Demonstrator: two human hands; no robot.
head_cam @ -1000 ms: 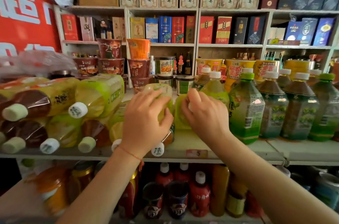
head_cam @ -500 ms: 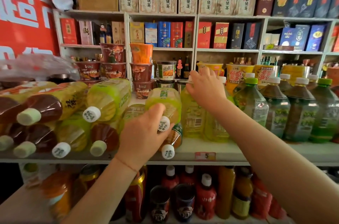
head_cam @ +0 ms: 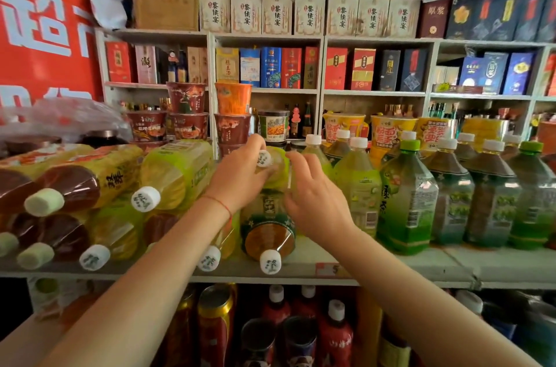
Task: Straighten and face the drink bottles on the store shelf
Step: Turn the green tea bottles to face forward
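A yellow-green drink bottle [head_cam: 278, 168] with a white cap lies tilted on top of the lying stack at the shelf's middle. My left hand [head_cam: 240, 177] grips it near the neck. My right hand [head_cam: 313, 201] is beside it on the right, fingers spread and touching its body. Under it lies an amber tea bottle [head_cam: 267, 234], cap toward me. To the left, several bottles [head_cam: 177, 174] lie on their sides in plastic wrap. On the right stand upright green and dark tea bottles [head_cam: 406, 198].
The grey shelf [head_cam: 436, 267] has a price tag at its front edge. Instant noodle cups [head_cam: 233, 98] are stacked behind the bottles. Boxed liquor [head_cam: 270, 67] fills the back wall shelves. Red bottles and cans [head_cam: 301, 333] stand on the lower shelf.
My left hand has risen from the stack's front and taken hold of the top yellow-green bottle. My right hand has come down from the upright bottle's cap to this bottle's right side.
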